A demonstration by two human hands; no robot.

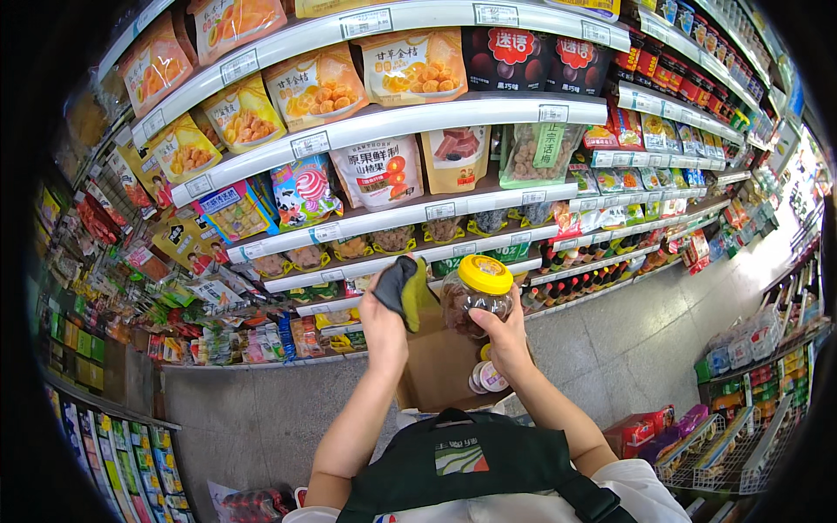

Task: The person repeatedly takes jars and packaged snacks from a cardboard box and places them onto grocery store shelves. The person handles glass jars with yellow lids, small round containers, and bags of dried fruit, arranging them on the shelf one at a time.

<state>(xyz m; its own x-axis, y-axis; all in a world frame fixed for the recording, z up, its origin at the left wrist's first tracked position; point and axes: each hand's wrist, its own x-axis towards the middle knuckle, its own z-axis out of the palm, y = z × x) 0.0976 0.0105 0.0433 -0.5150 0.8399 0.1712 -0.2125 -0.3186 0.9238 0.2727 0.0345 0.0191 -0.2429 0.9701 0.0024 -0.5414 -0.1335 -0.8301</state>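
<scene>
A clear jar with a yellow lid [485,274] and dark contents is gripped by my right hand [503,333], its thumb across the front. My left hand [386,327] holds a dark grey and yellow-green cloth [412,297], slightly left of the jar and apart from it. Both hands are in front of the lower shelves. Below them stands an open cardboard box [428,376] with several round-lidded containers [490,377] at its right side, partly hidden by my right forearm.
Shelves with white price rails [366,131] hold bagged snacks [415,65] ahead. Sauce bottles [569,289] stand low at the right. Hanging packets [222,291] fill the left. Wire baskets [739,451] and a red package [637,431] are at the lower right, above tiled floor [628,346].
</scene>
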